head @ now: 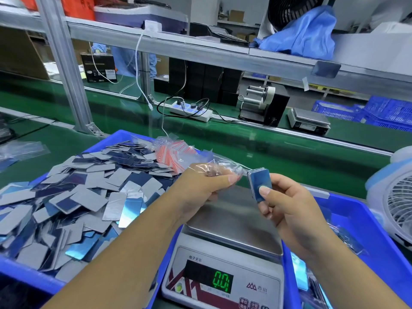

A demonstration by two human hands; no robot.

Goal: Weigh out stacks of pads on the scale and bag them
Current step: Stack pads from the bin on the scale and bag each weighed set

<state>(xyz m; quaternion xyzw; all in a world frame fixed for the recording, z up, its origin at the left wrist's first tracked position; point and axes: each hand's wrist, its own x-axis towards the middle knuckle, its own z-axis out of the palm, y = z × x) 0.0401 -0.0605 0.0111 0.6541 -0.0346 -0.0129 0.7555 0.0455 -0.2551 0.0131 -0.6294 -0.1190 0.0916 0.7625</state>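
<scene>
Blue-faced, the stack of pads (pixel 260 184) is sitting pinched in my right hand (pixel 289 210), just above the scale (pixel 227 253). My left hand (pixel 200 186) is gripping a clear bag (pixel 219 167) beside it. Loose pads are filling the left bin (pixel 20 273).

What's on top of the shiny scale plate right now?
Nothing rests on the scale plate; the display shows about zero. The right hand pinches a stack of pads above it, and the left hand holds a clear bag. The hands hide the plate's far edge.
</scene>
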